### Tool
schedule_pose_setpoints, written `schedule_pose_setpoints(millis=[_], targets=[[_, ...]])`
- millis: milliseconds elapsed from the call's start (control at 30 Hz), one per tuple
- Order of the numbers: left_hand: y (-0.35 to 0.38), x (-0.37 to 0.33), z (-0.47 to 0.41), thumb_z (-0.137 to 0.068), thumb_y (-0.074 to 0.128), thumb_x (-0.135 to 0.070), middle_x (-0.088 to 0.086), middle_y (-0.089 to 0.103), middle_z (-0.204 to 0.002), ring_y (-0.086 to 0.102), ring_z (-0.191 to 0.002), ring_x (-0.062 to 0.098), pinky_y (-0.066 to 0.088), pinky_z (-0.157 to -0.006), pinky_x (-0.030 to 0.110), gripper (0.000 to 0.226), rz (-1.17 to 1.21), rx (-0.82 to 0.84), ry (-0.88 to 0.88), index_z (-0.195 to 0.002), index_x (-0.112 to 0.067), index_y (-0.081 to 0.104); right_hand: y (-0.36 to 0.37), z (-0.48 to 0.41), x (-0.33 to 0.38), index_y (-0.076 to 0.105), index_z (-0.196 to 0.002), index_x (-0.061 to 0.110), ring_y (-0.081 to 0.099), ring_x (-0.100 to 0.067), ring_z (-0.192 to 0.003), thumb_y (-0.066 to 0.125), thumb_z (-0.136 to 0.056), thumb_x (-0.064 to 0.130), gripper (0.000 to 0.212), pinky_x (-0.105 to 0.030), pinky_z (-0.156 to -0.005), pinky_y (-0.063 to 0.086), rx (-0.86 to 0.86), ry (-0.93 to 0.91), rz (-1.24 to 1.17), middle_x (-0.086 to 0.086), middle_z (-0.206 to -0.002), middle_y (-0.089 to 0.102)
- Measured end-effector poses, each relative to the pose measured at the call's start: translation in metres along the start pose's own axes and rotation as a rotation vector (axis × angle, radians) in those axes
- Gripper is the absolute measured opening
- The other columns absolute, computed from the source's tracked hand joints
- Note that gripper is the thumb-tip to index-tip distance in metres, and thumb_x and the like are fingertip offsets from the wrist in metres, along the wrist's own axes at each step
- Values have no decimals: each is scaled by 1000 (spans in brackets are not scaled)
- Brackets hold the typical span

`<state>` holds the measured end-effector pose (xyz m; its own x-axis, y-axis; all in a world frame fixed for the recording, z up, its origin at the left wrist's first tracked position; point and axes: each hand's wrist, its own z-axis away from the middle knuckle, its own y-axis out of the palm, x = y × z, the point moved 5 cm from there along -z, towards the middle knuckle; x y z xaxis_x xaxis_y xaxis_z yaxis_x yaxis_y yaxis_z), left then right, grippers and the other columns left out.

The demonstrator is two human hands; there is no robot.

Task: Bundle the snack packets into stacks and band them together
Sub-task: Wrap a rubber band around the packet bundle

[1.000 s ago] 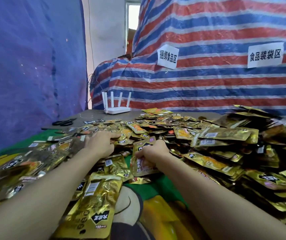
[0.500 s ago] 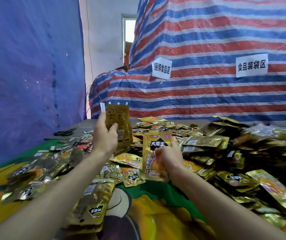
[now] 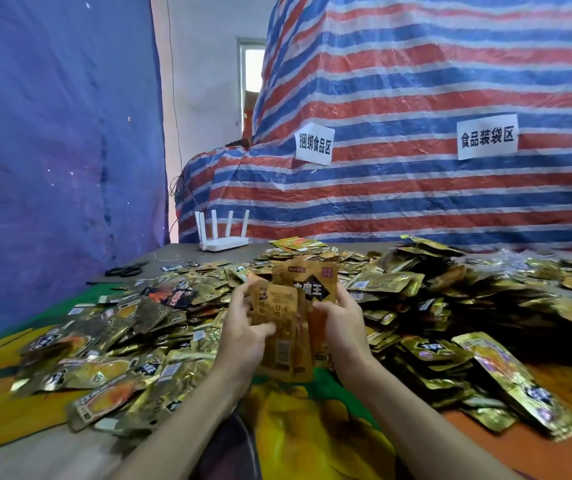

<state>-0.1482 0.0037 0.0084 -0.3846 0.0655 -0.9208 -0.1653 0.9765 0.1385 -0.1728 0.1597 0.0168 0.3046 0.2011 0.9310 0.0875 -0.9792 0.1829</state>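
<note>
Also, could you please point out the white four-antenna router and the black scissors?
white four-antenna router (image 3: 224, 244): head view, on its flat base.
black scissors (image 3: 125, 270): head view, on the handle loops.

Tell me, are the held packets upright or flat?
Upright: the left hand and right hand grip the packets on end, above the pile.

Cannot count the held packets (image 3: 286, 327): smeared by motion and overlapping. Cannot read the small print on the front one. Cannot see the fingertips of the right hand (image 3: 341, 323), tucked behind that stack, nor tell how far the left hand (image 3: 243, 329) reaches behind it. Cannot follow either forearm past the bottom edge. Cannot separate the loose packets (image 3: 485, 306) toward the table's right edge: blurred, then cropped. Cannot make out detail on the scissors (image 3: 127, 270) near the far left corner.
</note>
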Motion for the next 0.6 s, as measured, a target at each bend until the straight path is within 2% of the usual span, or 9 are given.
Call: schedule_pose_setpoints(millis=[67, 167, 200, 300, 367, 433, 467, 533, 600], targets=[[2, 3, 3, -80, 53, 21, 4, 65, -113, 70, -89, 8, 57, -64, 24, 75, -48, 15, 0, -125, -39, 57, 7, 4, -4, 68, -102, 25, 73, -24, -78, 39, -99, 1, 38, -41, -65, 63, -2, -7, -14, -11, -91, 75], [11, 14, 7, -78, 55, 20, 8, 60, -116, 69, -94, 22, 56, -62, 29, 78, -6, 18, -97, -137, -31, 43, 17, 9, -13, 69, -100, 13, 70, -38, -97, 39, -100, 11, 30, -58, -85, 58, -31, -11, 8, -23, -102, 72], [15, 17, 9, -79, 55, 18, 10, 63, -111, 69, -90, 24, 55, -59, 30, 75, 10, 16, -146, -137, -26, 38, 21, 11, -15, 70, -101, 11, 69, -39, -100, 41, -97, 20, 31, -58, -88, 57, -35, -25, 31, -23, -103, 71], [21, 20, 16, -85, 54, 9, 10, 67, -99, 69, -75, 19, 53, -54, 29, 55, -62, 62, -265, -132, -17, 41, 30, 15, -22, 72, -108, 11, 68, -33, -107, 37, -88, 52, 57, -53, -98, 53, -41, -16, 16, -16, -109, 72], [22, 14, 19, -93, 53, -4, 6, 65, -106, 66, -89, 17, 53, -66, 25, 46, -279, 148, -257, -136, -15, 40, 30, 15, -25, 70, -114, 12, 70, -32, -107, 34, -92, 61, 65, -53, -100, 52, -59, -10, -61, -14, -110, 74], [22, 9, 23, -99, 48, -18, 2, 60, -121, 59, -109, 18, 47, -84, 28, 44, -492, 225, -213, -141, -18, 33, 26, 14, -24, 72, -112, 18, 71, -31, -104, 31, -101, 61, 60, -53, -98, 54, -81, -24, -121, -13, -107, 76], [23, 8, 25, -101, 46, -21, 2, 59, -125, 56, -113, 18, 43, -85, 27, 42, -523, 248, -200, -140, -20, 32, 23, 13, -23, 74, -108, 20, 72, -32, -102, 31, -101, 61, 60, -51, -95, 57, -90, -31, -145, -13, -105, 76], [24, 5, 28, -101, 49, -23, -2, 63, -118, 60, -106, 12, 45, -74, 18, 31, -487, 277, -165, -130, -22, 40, 18, 12, -21, 78, -100, 24, 74, -32, -97, 34, -95, 64, 60, -46, -86, 60, -90, -45, -182, -14, -102, 77], [24, 3, 29, -94, 65, -22, -4, 70, -108, 67, -96, 9, 52, -71, 14, 29, -388, 299, -121, -119, -27, 52, 13, 11, -20, 81, -91, 27, 76, -31, -90, 38, -98, 62, 56, -44, -79, 62, -121, -32, -208, -14, -96, 78]])
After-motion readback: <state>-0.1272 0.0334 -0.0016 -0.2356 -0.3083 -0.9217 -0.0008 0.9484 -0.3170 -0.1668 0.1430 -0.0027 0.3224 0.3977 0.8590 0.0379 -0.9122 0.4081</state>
